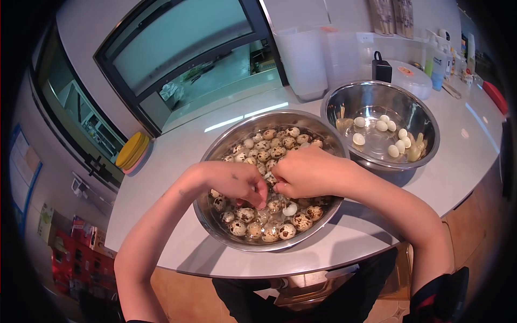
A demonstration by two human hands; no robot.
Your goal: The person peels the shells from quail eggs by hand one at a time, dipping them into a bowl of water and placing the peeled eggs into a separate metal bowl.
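Observation:
A large steel bowl (202, 200) holds many speckled quail eggs (245, 215) in water. One partly peeled, white egg (290, 208) lies among them toward the front. My left hand (242, 184) reaches in from the left, its fingers curled together low over the water. Close beside it, my right hand (307, 171) is closed over the eggs with its knuckles up. Whatever either hand grips is hidden by the fingers. Behind and to the right, a second steel bowl (328, 110) contains several peeled white eggs (382, 125).
Both bowls stand on a white counter (167, 215) with a curved front edge. Behind them are a tall translucent bin (301, 64), a black device (382, 70), a round plastic container (412, 81) and bottles (439, 67). Yellow sponges (132, 151) sit at the left edge.

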